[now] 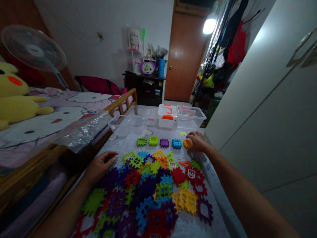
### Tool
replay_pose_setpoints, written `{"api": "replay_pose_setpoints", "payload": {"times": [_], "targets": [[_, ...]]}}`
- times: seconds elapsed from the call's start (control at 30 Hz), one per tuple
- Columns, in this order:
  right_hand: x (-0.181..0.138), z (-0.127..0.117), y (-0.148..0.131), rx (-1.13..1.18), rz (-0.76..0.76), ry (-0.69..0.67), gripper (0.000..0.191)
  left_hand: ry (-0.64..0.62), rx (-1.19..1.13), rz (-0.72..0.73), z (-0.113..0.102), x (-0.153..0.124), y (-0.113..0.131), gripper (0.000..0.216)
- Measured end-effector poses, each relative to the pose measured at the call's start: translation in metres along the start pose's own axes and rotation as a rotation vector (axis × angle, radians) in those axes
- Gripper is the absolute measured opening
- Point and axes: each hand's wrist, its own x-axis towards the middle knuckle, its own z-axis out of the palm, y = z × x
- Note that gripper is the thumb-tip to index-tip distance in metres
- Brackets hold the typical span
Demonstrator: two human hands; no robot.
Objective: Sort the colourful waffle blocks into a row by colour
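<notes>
At the right end of a row of small toothed building pieces, my right hand (196,141) has its fingers closed on an orange toothed piece (187,143), partly covering it. Leftward along the row lie a blue piece (176,143), a purple piece (164,143) and two lime green pieces, one of them a green piece (141,142) at the far left. My left hand (105,162) rests open beside a loose pile of interlocking plastic pieces (148,185), thumb apart from the fingers and nothing visible in it. The pile mixes red, purple, blue, green, orange and yellow pieces.
Behind the row stand clear plastic bins (120,125) and a lidded box with orange latches (167,116). A wooden bed rail (123,102) and plastic sheeting (81,130) border the left. A white cabinet (267,109) rises on the right.
</notes>
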Motion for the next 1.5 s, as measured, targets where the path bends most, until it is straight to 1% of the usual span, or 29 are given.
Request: {"api": "replay_pose_setpoints", "payload": {"times": [0.07,0.1,0.2,0.23,0.3,0.37,0.4,0.47,0.57,0.7,0.77,0.83,0.97,1.07,1.17,1.23,1.37,1.5], "targets": [[-0.01,-0.009,-0.001,0.005,0.032,0.054,0.059,-0.006,0.002,-0.002,0.0,0.0,0.0,0.055],[-0.017,-0.015,-0.001,0.016,0.055,0.101,0.056,-0.006,0.004,-0.003,0.0,0.0,0.0,0.055],[-0.048,-0.026,-0.002,0.14,0.079,0.231,0.037,-0.01,0.016,0.0,0.0,0.001,-0.002,0.055],[-0.06,-0.028,-0.002,0.211,0.063,0.224,0.03,-0.012,0.018,0.006,0.0,0.002,-0.003,0.055],[-0.083,-0.024,-0.002,0.333,0.045,0.131,0.022,-0.013,0.025,0.017,0.0,0.002,-0.004,0.055],[-0.101,-0.012,-0.002,0.381,0.038,0.032,0.019,-0.009,0.033,0.025,0.0,0.002,-0.006,0.055],[-0.108,-0.004,-0.001,0.384,0.04,0.009,0.018,-0.01,0.035,0.028,0.0,0.002,-0.006,0.055],[-0.116,0.012,-0.001,0.378,0.063,0.006,0.02,-0.011,0.035,0.034,0.0,0.001,-0.007,0.055],[-0.117,0.032,-0.001,0.39,0.147,0.045,0.026,-0.001,0.027,0.031,0.0,0.001,-0.006,0.054],[-0.111,0.043,0.0,0.457,0.213,0.093,0.036,-0.013,0.017,0.018,0.001,0.0,-0.002,0.053],[-0.11,0.044,0.0,0.514,0.217,0.112,0.036,-0.021,0.014,0.017,0.001,-0.001,0.0,0.053],[-0.109,0.044,0.0,0.596,0.221,0.131,0.031,-0.013,0.009,0.016,0.001,-0.001,0.002,0.053],[-0.108,0.043,-0.002,0.835,0.253,0.197,0.024,0.012,0.001,0.009,0.001,-0.003,0.007,0.055],[-0.107,0.042,-0.007,1.022,0.28,0.281,0.029,0.013,0.013,0.017,0.001,-0.004,0.01,0.055],[-0.105,0.042,-0.011,1.135,0.301,0.332,0.032,0.005,0.018,0.019,0.001,-0.004,0.009,0.055],[-0.103,0.044,-0.012,1.1,0.288,0.33,0.031,0.002,0.026,0.016,0.001,-0.004,0.006,0.054],[-0.101,0.049,-0.012,0.908,0.233,0.319,0.027,-0.009,0.052,0.024,0.001,-0.001,-0.002,0.052],[-0.102,0.05,-0.011,0.804,0.204,0.328,0.032,-0.012,0.045,0.02,0.001,0.002,-0.007,0.051]]}}
